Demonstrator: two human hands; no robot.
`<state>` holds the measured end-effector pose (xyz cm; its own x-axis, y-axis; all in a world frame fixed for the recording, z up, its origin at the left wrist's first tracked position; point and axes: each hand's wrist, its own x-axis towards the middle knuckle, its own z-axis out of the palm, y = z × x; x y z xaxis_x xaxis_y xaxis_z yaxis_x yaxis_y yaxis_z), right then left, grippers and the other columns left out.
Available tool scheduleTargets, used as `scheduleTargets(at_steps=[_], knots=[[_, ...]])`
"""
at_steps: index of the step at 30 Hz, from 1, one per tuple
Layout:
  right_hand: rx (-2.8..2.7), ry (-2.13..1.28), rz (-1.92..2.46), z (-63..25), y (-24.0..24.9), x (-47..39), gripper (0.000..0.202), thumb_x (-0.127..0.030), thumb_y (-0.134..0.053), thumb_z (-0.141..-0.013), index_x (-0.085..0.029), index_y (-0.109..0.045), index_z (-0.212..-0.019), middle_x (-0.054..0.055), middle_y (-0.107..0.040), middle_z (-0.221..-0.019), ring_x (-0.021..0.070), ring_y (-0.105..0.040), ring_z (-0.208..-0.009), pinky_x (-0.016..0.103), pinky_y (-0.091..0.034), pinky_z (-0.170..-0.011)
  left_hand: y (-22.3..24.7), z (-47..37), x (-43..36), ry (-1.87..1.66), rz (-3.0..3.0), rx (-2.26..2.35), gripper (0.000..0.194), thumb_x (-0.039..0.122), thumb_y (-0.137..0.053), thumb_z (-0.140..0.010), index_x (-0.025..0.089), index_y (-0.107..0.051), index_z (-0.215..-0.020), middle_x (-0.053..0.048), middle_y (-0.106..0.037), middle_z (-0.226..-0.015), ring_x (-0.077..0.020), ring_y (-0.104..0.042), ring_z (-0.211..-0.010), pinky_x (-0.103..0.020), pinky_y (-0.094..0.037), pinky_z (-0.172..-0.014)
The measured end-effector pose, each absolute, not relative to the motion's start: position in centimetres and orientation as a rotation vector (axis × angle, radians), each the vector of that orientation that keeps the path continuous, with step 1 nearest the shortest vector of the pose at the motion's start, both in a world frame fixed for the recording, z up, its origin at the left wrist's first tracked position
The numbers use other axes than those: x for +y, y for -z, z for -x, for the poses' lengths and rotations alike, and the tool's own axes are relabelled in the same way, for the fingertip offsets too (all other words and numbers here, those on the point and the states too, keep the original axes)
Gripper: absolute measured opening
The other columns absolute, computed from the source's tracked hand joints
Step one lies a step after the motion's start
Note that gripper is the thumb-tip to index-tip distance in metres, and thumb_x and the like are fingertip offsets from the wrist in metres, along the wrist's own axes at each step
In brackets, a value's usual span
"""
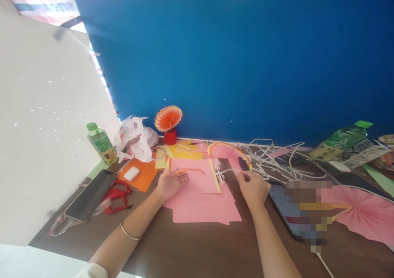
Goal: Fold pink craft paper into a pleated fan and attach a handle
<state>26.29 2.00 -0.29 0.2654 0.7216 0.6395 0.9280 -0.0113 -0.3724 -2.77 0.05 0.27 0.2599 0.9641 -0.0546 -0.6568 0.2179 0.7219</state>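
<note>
My left hand (172, 184) rests over the left side of the pink paper sheets (197, 210), palm partly turned up and fingers loosely stretched. A narrow orange strip (192, 170) lies by its fingertips; whether they touch it I cannot tell. To the right of the sheets, my right hand (254, 189) is closed in a pinch on a thin white strip (229, 170) that reaches left toward the paper's edge. The top pink sheet has a pale yellow band (215, 177) along its right side. Just beyond my right hand lies a pleated pink paper fan (222, 150) with an orange-yellow rim.
An orange rosette (168, 118) stands in a red pot (170, 137) by the blue partition. At left are red-handled scissors (118, 200), a phone (91, 195), a white earbud case (131, 173) and a bottle (102, 143). White cables (286, 165) and another phone (281, 206) lie right.
</note>
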Motion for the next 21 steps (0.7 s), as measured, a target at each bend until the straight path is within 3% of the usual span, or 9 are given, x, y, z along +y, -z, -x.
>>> scheduleTargets(at_steps=[5, 7, 9, 13, 15, 18, 21], knots=[[-1.535, 0.439, 1.914, -27.8, 0.5, 1.9, 0.026, -0.029, -0.047, -0.075, -0.017, -0.064, -0.06, 0.01, -0.06, -0.064, 0.0225, -0.049, -0.066, 0.036, -0.026, -0.062, -0.7, 2.8, -0.2, -1.174, -0.672, 0.51, 0.013, 0.023, -0.052, -0.061, 0.018, -0.045, -0.052, -0.005, -0.054, -0.076, -0.0182, -0.055, -0.076, -0.044, -0.042, -0.08], [-1.528, 0.465, 1.872, -27.5, 0.1, 1.9, 0.026, -0.033, -0.049, -0.076, -0.015, -0.066, -0.069, 0.013, -0.061, -0.069, 0.0256, -0.051, -0.07, 0.039, -0.03, -0.063, -1.1, 2.6, -0.4, -1.139, -0.714, 0.515, 0.017, 0.025, -0.053, -0.063, 0.017, -0.044, -0.051, -0.005, -0.056, -0.08, -0.0185, -0.055, -0.079, -0.044, -0.041, -0.082], [-1.524, 0.439, 1.704, -26.0, -0.7, 1.6, 0.026, -0.033, -0.05, -0.078, -0.014, -0.065, -0.086, 0.015, -0.061, -0.082, 0.028, -0.054, -0.078, 0.041, -0.035, -0.065, -1.4, 2.3, -0.6, -1.1, -0.728, 0.516, 0.02, 0.026, -0.055, -0.063, 0.017, -0.043, -0.05, -0.006, -0.058, -0.084, -0.0189, -0.056, -0.08, -0.045, -0.041, -0.082], [-1.757, 0.081, 1.138, -19.9, -2.7, -0.7, 0.025, -0.028, -0.053, -0.079, -0.02, -0.058, -0.102, 0.009, -0.06, -0.097, 0.0225, -0.056, -0.089, 0.037, -0.043, -0.075, -1.6, 1.5, -1.0, -1.032, -0.762, 0.529, 0.021, 0.028, -0.061, -0.06, 0.016, -0.046, -0.05, -0.007, -0.061, -0.091, -0.0201, -0.057, -0.079, -0.042, -0.043, -0.077], [-1.906, 0.044, 1.012, -17.0, -3.3, -2.2, 0.025, -0.026, -0.058, -0.077, -0.022, -0.059, -0.102, 0.007, -0.06, -0.098, 0.0221, -0.056, -0.093, 0.037, -0.043, -0.081, -1.4, 1.1, -1.1, -1.016, -0.814, 0.514, 0.018, 0.028, -0.062, -0.06, 0.017, -0.05, -0.052, -0.007, -0.062, -0.087, -0.0202, -0.058, -0.078, -0.039, -0.043, -0.073], [-1.95, 0.063, 0.871, -14.7, -3.6, -3.7, 0.016, -0.016, -0.055, -0.08, -0.025, -0.063, -0.091, 0.003, -0.064, -0.083, 0.0186, -0.058, -0.082, 0.035, -0.043, -0.075, -0.8, 0.7, -1.3, -1.02, -0.919, 0.553, 0.015, 0.03, -0.062, -0.062, 0.018, -0.057, -0.055, -0.006, -0.063, -0.079, -0.021, -0.058, -0.077, -0.038, -0.044, -0.071], [-1.857, -0.041, 0.835, -15.0, -3.7, -3.8, 0.014, -0.014, -0.055, -0.08, -0.024, -0.065, -0.082, 0.002, -0.065, -0.073, 0.017, -0.059, -0.071, 0.035, -0.043, -0.07, -0.5, 0.6, -1.3, -1.022, -1.018, 0.609, 0.02, 0.034, -0.056, -0.07, 0.017, -0.064, -0.064, -0.01, -0.064, -0.09, -0.0221, -0.058, -0.081, -0.04, -0.044, -0.076]])
